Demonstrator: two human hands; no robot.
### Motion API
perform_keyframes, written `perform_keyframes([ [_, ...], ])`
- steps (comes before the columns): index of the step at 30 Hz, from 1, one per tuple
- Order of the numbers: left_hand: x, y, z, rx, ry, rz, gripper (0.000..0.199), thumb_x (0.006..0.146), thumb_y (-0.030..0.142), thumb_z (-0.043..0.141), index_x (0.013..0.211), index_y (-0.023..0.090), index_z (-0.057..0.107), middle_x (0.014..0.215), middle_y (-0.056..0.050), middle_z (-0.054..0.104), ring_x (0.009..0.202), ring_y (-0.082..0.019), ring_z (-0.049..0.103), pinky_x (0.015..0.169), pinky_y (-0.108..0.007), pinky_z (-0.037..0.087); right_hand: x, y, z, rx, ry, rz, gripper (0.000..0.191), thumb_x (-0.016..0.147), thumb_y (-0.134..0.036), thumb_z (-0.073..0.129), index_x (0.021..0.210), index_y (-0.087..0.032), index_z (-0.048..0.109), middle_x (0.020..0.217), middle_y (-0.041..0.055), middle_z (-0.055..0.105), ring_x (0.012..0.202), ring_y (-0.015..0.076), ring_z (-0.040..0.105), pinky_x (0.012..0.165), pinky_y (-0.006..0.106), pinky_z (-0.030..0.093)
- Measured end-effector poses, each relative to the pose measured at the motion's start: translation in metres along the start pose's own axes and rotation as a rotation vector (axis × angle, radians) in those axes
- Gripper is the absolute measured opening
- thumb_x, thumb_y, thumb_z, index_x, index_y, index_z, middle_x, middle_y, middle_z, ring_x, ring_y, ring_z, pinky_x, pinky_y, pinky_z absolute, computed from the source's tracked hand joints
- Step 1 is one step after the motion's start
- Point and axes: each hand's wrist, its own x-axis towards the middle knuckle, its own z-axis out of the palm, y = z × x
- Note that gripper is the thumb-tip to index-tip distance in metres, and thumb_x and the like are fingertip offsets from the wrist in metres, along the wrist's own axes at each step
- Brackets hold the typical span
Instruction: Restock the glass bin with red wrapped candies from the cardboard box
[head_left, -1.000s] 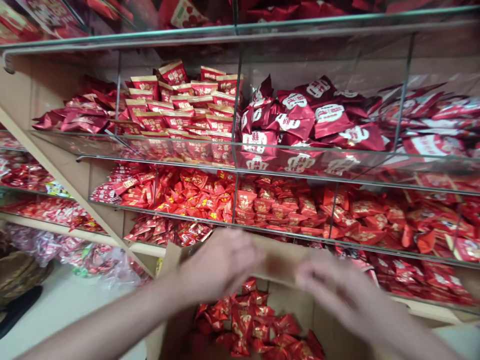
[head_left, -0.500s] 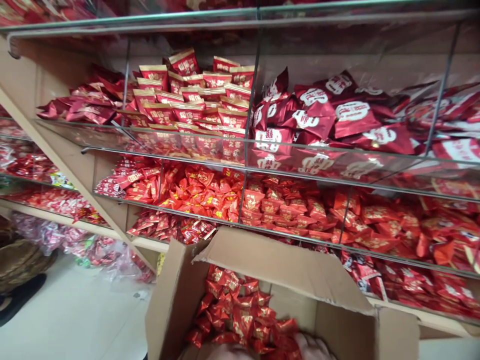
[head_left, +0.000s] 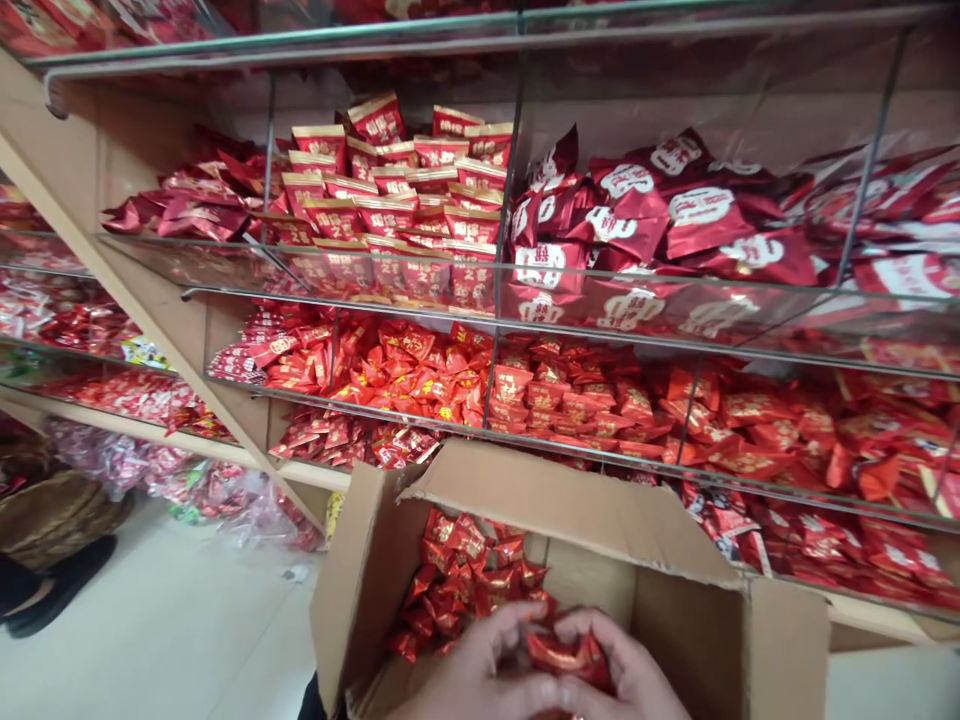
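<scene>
My left hand [head_left: 480, 668] and my right hand [head_left: 626, 668] are cupped together over an open cardboard box [head_left: 555, 510]. Between them sit red foil candy packets [head_left: 566, 655], with the fingers of both hands curled round them. More red candy packets [head_left: 457, 555] with gold print lie heaped in the left part of the box. The brown floor of the box shows to the right of that heap. My palms hide part of what they hold, so I cannot make out how many packets there are.
A tilted glass-fronted shelf [head_left: 420, 310] stands behind the box, its compartments filled with red and maroon packets [head_left: 622, 200]. Plastic bags of sweets [head_left: 210, 490] lie low at the left. A wicker basket [head_left: 56, 515] and another person's dark shoe [head_left: 64, 590] are at the far left.
Both hands have come up from the box's lower edge and closed together around candy packets. The heap in the box looks smaller. The view has shifted slightly.
</scene>
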Motion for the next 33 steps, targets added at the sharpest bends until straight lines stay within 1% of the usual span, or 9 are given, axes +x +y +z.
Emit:
perform_keyframes([
  [4,0.004,0.047,0.01,-0.104,0.175,0.045,0.04,0.066,0.041,0.067,0.095,0.015,0.065,0.07,-0.002,0.067,0.058,-0.011,0.056,0.058,-0.024,0.045,0.002,-0.043,0.005,0.327,0.182,-0.007,0.036,0.068,-0.035,0.065,0.101,-0.023,0.055,0.088,0.0016,0.061,0.081,0.0164,0.057,0.073,0.028,0.045],
  [7,0.006,0.068,0.009,-0.174,0.239,0.087,0.036,0.066,0.037,0.068,0.094,0.015,0.067,0.068,-0.001,0.067,0.058,-0.01,0.055,0.061,-0.023,0.045,0.009,-0.056,0.002,0.544,0.25,-0.032,0.018,0.068,-0.033,0.067,0.081,-0.022,0.06,0.074,-0.0021,0.059,0.067,0.0114,0.054,0.066,0.025,0.043],
  [11,0.006,0.072,0.012,-0.325,0.205,0.151,0.023,0.072,0.031,0.065,0.09,0.017,0.069,0.075,-0.002,0.07,0.072,-0.014,0.06,0.071,-0.026,0.045,0.014,-0.065,0.005,0.778,0.307,-0.095,0.012,0.064,-0.026,0.071,0.069,-0.022,0.061,0.066,-0.0047,0.059,0.061,0.0088,0.051,0.06,0.022,0.042],
  [15,0.007,0.069,0.021,-0.442,0.269,0.173,0.021,0.07,0.031,0.067,0.085,0.016,0.069,0.071,-0.002,0.068,0.067,-0.013,0.06,0.07,-0.026,0.046,0.016,-0.065,0.009,0.841,0.367,-0.168,0.01,0.066,-0.024,0.07,0.066,-0.021,0.061,0.067,-0.005,0.059,0.061,0.0085,0.052,0.061,0.021,0.043],
  [19,0.006,0.068,0.02,-0.423,0.229,0.096,0.025,0.069,0.033,0.067,0.089,0.018,0.064,0.071,-0.001,0.066,0.059,-0.013,0.062,0.054,-0.022,0.046,0.016,-0.053,0.007,0.589,0.37,-0.238,0.007,0.071,-0.024,0.066,0.068,-0.02,0.06,0.069,-0.003,0.058,0.062,0.009,0.051,0.06,0.021,0.042],
  [23,0.004,0.064,0.016,-0.439,0.179,0.063,0.021,0.072,0.034,0.064,0.073,0.014,0.063,0.062,-0.001,0.064,0.051,-0.012,0.062,0.045,-0.017,0.041,0.012,-0.049,0.007,0.53,0.302,-0.274,0.014,0.077,-0.026,0.058,0.065,-0.019,0.057,0.067,-0.0007,0.056,0.06,0.0113,0.052,0.055,0.023,0.043],
  [27,0.005,0.064,0.016,-0.679,0.114,-0.031,0.028,0.075,0.043,0.058,0.088,0.018,0.058,0.071,-0.003,0.066,0.062,-0.015,0.064,0.056,-0.022,0.046,0.008,-0.059,0.006,0.221,0.395,-0.542,0.012,0.076,-0.014,0.057,0.074,-0.024,0.063,0.072,0.0007,0.058,0.066,0.0134,0.055,0.058,0.025,0.047],
  [30,0.004,0.074,0.015,-0.719,0.03,-0.054,0.029,0.079,0.037,0.056,0.1,0.018,0.053,0.086,-0.007,0.066,0.073,-0.015,0.064,0.066,-0.026,0.047,0.003,-0.068,0.002,-0.159,0.253,-0.857,0.035,0.068,-0.004,0.061,0.091,-0.03,0.065,0.079,0.0021,0.062,0.073,0.0163,0.056,0.062,0.028,0.049],
  [33,0.003,0.089,0.011,-0.605,0.08,0.075,0.027,0.076,0.021,0.062,0.101,0.02,0.052,0.098,-0.006,0.064,0.083,-0.015,0.061,0.073,-0.026,0.046,0.0,-0.072,-0.002,-0.19,0.251,-0.804,0.029,0.069,-0.01,0.062,0.092,-0.028,0.065,0.093,0.006,0.062,0.085,0.0204,0.057,0.068,0.031,0.051],
])
